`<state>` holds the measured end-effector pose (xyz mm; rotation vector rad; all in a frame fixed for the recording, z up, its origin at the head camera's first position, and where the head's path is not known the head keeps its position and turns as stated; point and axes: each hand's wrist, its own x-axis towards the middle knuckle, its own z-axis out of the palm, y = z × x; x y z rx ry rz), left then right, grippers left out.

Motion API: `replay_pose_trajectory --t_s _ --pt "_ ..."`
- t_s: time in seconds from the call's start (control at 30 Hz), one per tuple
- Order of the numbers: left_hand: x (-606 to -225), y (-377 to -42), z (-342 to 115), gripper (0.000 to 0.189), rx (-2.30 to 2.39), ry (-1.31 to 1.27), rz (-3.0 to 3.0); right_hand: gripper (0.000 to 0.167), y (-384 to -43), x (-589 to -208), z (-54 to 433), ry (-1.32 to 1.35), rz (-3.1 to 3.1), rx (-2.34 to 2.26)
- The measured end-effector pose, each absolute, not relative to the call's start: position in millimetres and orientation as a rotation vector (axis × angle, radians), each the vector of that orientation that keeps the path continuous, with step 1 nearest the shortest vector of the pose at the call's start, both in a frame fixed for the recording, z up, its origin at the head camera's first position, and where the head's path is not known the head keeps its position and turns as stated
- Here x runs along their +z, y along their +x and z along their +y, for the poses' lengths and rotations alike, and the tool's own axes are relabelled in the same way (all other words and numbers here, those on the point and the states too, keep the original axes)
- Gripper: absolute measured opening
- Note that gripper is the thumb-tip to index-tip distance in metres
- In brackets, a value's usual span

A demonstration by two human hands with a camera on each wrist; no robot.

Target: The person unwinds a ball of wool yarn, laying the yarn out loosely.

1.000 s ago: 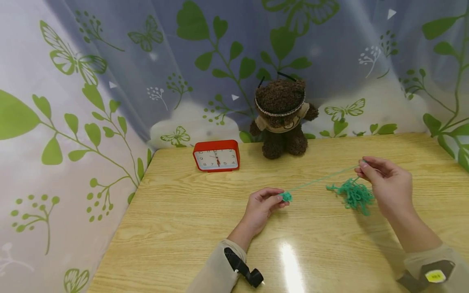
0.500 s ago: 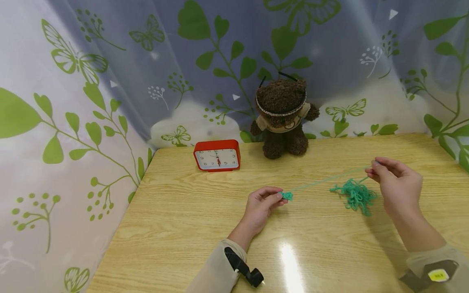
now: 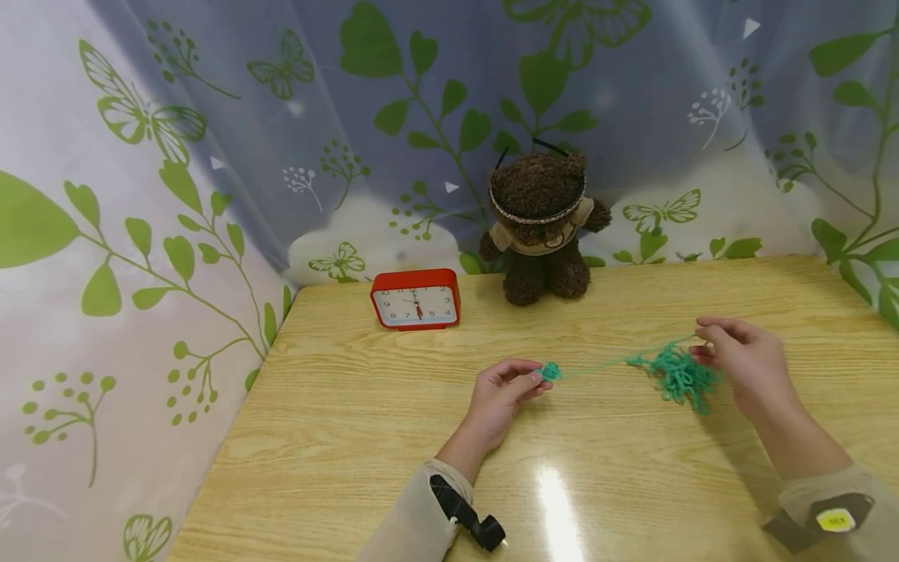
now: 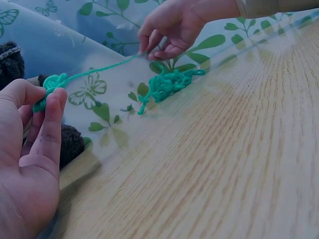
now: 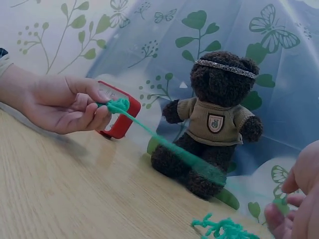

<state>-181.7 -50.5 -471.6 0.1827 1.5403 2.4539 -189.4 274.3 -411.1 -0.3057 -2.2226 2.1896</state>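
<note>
My left hand [image 3: 500,398] pinches a small wound bundle of green yarn [image 3: 551,371] between thumb and fingers, over the middle of the table. From the bundle a thin yarn strand [image 4: 102,67] runs across to my right hand [image 3: 755,367], whose thumb and forefinger pinch it. Just left of the right hand, a loose tangle of green yarn [image 3: 681,376] lies in a heap. In the right wrist view the same tangle [image 5: 224,229] shows at the bottom edge, and the strand blurs close to the right fingers [image 5: 294,186].
A red alarm clock [image 3: 416,300] stands at the back of the wooden table [image 3: 337,437]. To its right sits a dark brown teddy bear [image 5: 214,119] in a tan sweater, against a leaf-patterned curtain [image 3: 421,94].
My right hand first drew away to the right, then came back left and slightly lower. The strand now hangs lower between the hands. My left hand stays nearly in place, the bundle turning slightly.
</note>
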Motion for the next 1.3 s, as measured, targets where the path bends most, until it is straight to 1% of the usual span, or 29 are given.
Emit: replay_pose_trajectory --t_s 0.17,0.3,0.43,0.5,0.67,0.73,0.87,1.03,1.3 --pt "-473 -182 -50 0.017 2.436 0.214 1.547 0.017 -193 -413 276 -0.3 -2.501 2.04" --pt "-473 -182 -50 0.018 2.422 0.247 1.539 0.017 -191 -411 271 -0.273 -2.414 2.16" --pt "-474 -182 -50 0.017 2.4 0.256 1.527 0.02 -186 -409 259 -0.146 -2.357 2.252" --pt "-474 -182 -50 0.018 2.391 0.255 1.527 0.028 -183 -410 250 -0.055 -2.401 2.242" --pt "-472 -181 -50 0.019 2.378 0.255 1.526 0.054 -177 -418 223 0.218 -2.624 2.15" --pt "-472 -181 -50 0.019 2.371 0.257 1.531 0.059 -175 -422 214 0.317 -2.69 2.151" --pt "-472 -181 -49 0.021 2.355 0.259 1.543 0.058 -171 -429 202 0.484 -2.79 2.178" --pt "-471 -181 -48 0.025 2.351 0.241 1.558 0.047 -169 -434 197 0.691 -2.834 2.186" --pt "-473 -182 -49 0.031 2.381 0.249 1.561 0.036 -169 -433 199 0.801 -2.868 2.01"
